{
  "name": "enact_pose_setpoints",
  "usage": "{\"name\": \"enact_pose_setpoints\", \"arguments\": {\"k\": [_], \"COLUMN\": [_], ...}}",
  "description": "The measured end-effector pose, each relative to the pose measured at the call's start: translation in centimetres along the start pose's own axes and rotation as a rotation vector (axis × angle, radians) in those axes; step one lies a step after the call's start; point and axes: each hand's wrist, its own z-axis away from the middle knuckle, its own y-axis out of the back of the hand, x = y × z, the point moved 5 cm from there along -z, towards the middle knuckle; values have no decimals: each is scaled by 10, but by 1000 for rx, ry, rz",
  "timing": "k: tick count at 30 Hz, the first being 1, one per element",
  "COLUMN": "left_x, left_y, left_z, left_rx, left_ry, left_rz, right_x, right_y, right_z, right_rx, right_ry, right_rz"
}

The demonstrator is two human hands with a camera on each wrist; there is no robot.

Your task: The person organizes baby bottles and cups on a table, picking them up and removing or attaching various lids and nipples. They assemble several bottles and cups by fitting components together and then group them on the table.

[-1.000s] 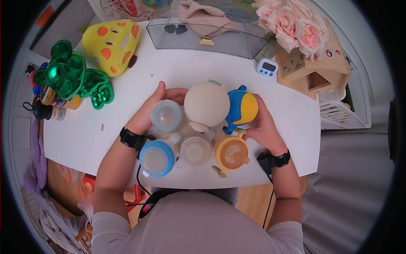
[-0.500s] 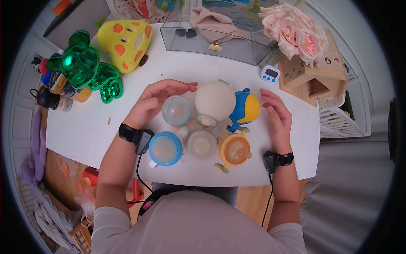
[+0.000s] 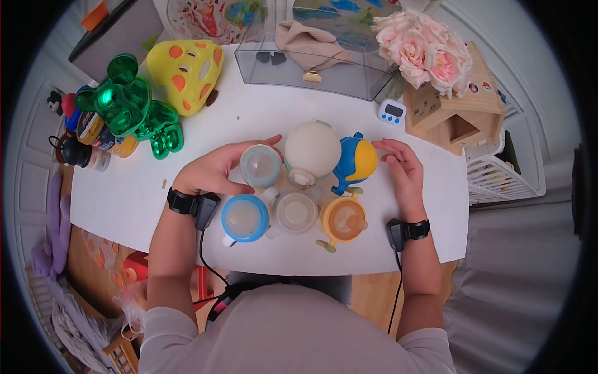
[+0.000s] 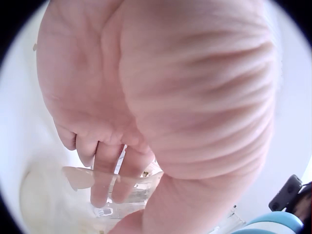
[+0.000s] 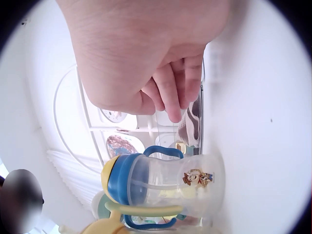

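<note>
My left hand (image 3: 208,169) curls round a baby bottle (image 3: 260,166) with a clear domed top and pale teal ring, thumb on the near side and fingers on the far side. Beside the bottle stands a cup with a round cream lid (image 3: 313,148). To its right is a sippy cup (image 5: 195,180) with a blue and yellow lid and a cartoon figure. My right hand (image 3: 406,174) hovers beside it, fingers loosely bent and holding nothing. In front stand a blue-rimmed cup (image 3: 245,218), a greyish cup (image 3: 296,212) and a yellow-orange sippy cup (image 3: 346,223).
A green shiny bear figure (image 3: 134,103) and a yellow plush (image 3: 187,75) stand at the back left. Behind are a clear case (image 3: 317,84) with a cloth, a small timer (image 3: 392,111), pink flowers (image 3: 423,53) and a wooden house (image 3: 458,112).
My right hand has come off the blue and yellow sippy cup, out to the right. The left hand lifted its fingers over the baby bottle, then lowered and wrapped thumb and fingers round it.
</note>
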Motion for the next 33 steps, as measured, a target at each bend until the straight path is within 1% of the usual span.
{"name": "enact_pose_setpoints", "arguments": {"k": [4,7,9,10,12,13,14,16,17,18,19,21,22,23,24,25,26,28,30,32,33], "left_x": [-2,-6,-16,-22,-22,-22,-25,-33,-35,-33,-31,-29,-31,-38,-34,-32,-32,-31,-35,-35,-31], "left_y": [0,7,19,20,31,31,32,44,46,44,44,42,42,41,38,33,29,26,24,21,20], "left_z": [-1,2,4,1,-5,-11,-19,-37,-46,-57,-66,-83,-91,-97,-99,-101,-103,-104,-100,-100,-100], "left_rx": [1,12,116,112,275,374,367,456,452,479,505,478,458,462,453,428,405,381,343,305,296], "left_ry": [-14,-12,-71,-72,-235,-288,-292,-186,-192,-166,-144,-175,-198,-196,-211,-200,-187,-188,-126,-120,-157], "left_rz": [15,-25,105,101,346,368,367,366,366,269,168,179,193,243,236,251,270,245,356,373,305], "right_x": [1,2,3,3,3,2,1,-5,-7,-8,-10,-5,-3,-2,1,3,6,15,27,39,41], "right_y": [1,5,5,6,7,7,6,4,4,4,5,1,-2,-9,-17,-23,-24,-32,-38,-43,-42], "right_z": [1,1,0,0,0,0,-1,-9,-15,-23,-36,-60,-70,-82,-92,-98,-102,-105,-101,-97,-97], "right_rx": [5,-2,6,10,12,19,27,40,38,34,36,-63,-55,-99,-143,-146,-143,-216,-215,-229,-222], "right_ry": [0,9,0,4,11,16,36,68,38,7,14,-80,-70,-68,-67,-58,-51,-106,-119,-58,-66], "right_rz": [0,-4,-11,-12,29,30,9,-6,-16,-26,-21,-110,-108,-127,-143,-173,-163,-228,-186,-135,-140]}}
